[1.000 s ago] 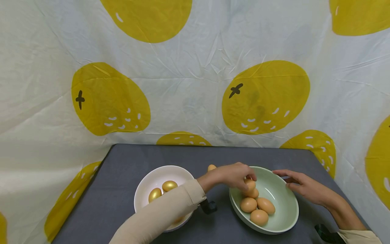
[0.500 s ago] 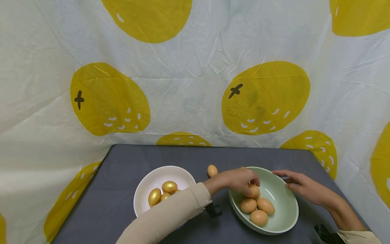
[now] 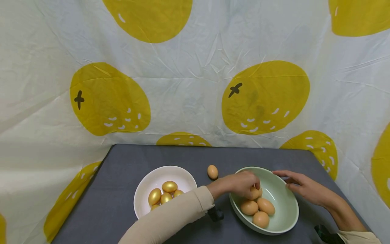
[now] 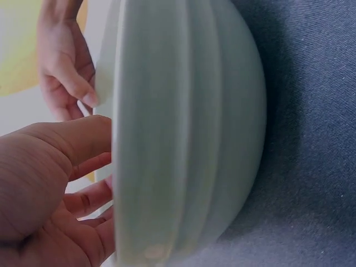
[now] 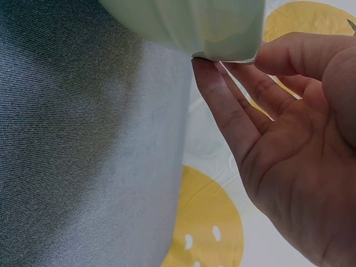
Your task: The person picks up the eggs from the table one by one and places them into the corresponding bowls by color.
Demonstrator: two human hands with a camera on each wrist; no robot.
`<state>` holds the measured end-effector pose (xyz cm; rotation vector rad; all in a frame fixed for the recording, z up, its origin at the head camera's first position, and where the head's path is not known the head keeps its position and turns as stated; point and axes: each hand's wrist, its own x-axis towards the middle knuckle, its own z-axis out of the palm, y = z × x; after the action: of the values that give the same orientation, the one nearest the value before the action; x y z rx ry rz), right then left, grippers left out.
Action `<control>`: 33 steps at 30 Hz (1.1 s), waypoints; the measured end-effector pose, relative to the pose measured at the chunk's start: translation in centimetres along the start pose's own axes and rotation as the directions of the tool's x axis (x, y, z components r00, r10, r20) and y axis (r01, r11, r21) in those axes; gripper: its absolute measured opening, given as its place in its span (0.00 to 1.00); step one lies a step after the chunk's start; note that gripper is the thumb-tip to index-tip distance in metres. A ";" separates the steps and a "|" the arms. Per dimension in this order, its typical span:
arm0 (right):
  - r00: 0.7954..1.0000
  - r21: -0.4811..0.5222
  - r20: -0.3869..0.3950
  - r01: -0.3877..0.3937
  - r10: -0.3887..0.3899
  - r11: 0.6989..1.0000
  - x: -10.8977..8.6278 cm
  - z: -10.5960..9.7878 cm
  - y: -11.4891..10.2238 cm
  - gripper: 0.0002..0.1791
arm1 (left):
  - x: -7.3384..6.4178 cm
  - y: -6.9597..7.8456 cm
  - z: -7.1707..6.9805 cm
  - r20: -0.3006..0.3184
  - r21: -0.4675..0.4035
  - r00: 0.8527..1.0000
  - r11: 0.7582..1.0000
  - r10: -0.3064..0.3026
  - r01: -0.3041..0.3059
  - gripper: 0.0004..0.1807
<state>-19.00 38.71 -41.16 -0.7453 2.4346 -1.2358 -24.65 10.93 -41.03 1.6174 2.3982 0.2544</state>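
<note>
My left hand (image 3: pixel 239 184) reaches over the near-left rim of the pale green bowl (image 3: pixel 283 210), its curled fingers on a brown egg (image 3: pixel 256 193) inside. Several brown eggs (image 3: pixel 266 206) lie together in the bowl's left part. The left wrist view shows the bowl's ribbed outer wall (image 4: pixel 167 128) hiding the left fingertips (image 4: pixel 104 189) and the eggs. At the bowl's far right side, my right hand (image 3: pixel 304 188) touches the rim with extended fingers. In the right wrist view, the right fingers (image 5: pixel 228 114) and thumb meet the bowl's edge from outside.
A white bowl (image 3: pixel 141 189) with several golden eggs (image 3: pixel 169 186) stands left, partly covered by the left sleeve (image 3: pixel 173 217). One loose brown egg (image 3: pixel 212 172) lies on the dark grey table (image 3: pixel 146 154) between the bowls. Behind hangs a fruit-patterned cloth (image 3: pixel 186 101).
The left hand has moved slightly right and lower into the green bowl with a brown egg. Eggs below it have shifted a little. The right hand stays at the rim.
</note>
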 end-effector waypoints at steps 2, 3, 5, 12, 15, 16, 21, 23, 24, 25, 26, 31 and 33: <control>1.000 0.002 0.001 0.002 -0.002 1.000 0.0 0.0 0.0 0.27 | 0.0 0.1 0.2 0.005 0.009 1.000 1.000 -0.011 0.011 0.15; 1.000 0.001 0.001 0.002 -0.002 1.000 0.0 0.0 0.0 0.27 | 0.0 0.2 0.3 0.009 0.011 1.000 1.000 -0.018 0.018 0.15; 1.000 0.003 0.002 0.002 -0.002 1.000 0.0 0.0 0.0 0.27 | 0.0 0.3 0.6 0.014 0.018 0.999 0.999 -0.031 0.031 0.15; 1.000 0.016 0.006 0.005 -0.005 1.000 0.0 0.0 0.0 0.27 | 0.1 0.5 1.3 0.011 0.062 1.000 0.998 -0.026 0.025 0.13; 1.000 0.018 0.008 0.006 -0.006 1.000 0.0 0.0 0.0 0.27 | 0.1 0.7 1.6 0.022 0.074 0.999 0.997 -0.032 0.031 0.12; 1.000 0.021 0.010 0.004 -0.004 1.000 0.0 0.0 0.0 0.27 | 0.1 0.8 1.6 0.029 0.077 0.999 0.996 -0.037 0.035 0.12; 1.000 0.014 0.007 0.000 0.000 1.000 -0.1 0.0 0.0 0.27 | -0.2 1.2 1.4 0.063 0.079 0.997 0.996 -0.051 0.046 0.13; 1.000 0.005 0.002 0.006 -0.006 1.000 -0.1 0.1 0.1 0.26 | -0.4 1.1 1.1 0.066 0.056 0.997 0.998 -0.040 0.037 0.15; 1.000 0.001 0.000 0.011 -0.011 1.000 -0.1 0.1 0.1 0.26 | -0.5 1.0 0.9 0.066 0.037 0.997 0.999 -0.031 0.029 0.16; 1.000 -0.006 -0.002 0.014 -0.014 1.000 -0.1 0.1 0.1 0.26 | -0.6 0.8 0.7 0.063 0.012 0.998 1.000 -0.022 0.022 0.17; 1.000 -0.010 -0.004 0.018 -0.018 1.000 -0.1 0.1 0.1 0.26 | -0.8 0.7 0.4 0.063 -0.013 0.998 1.000 -0.016 0.017 0.18; 1.000 -0.024 -0.008 0.011 -0.011 1.000 0.0 0.1 0.2 0.26 | -1.7 -0.5 -1.1 0.051 -0.116 0.999 0.993 -0.003 0.009 0.20; 1.000 -0.023 -0.006 0.003 -0.004 1.000 0.0 0.0 0.1 0.26 | -2.2 -1.0 -1.6 0.041 -0.144 0.999 0.990 -0.009 0.015 0.20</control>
<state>-19.06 38.75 -41.28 -0.7535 2.4569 -1.2155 -25.24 8.54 -39.57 1.5291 2.3020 0.3802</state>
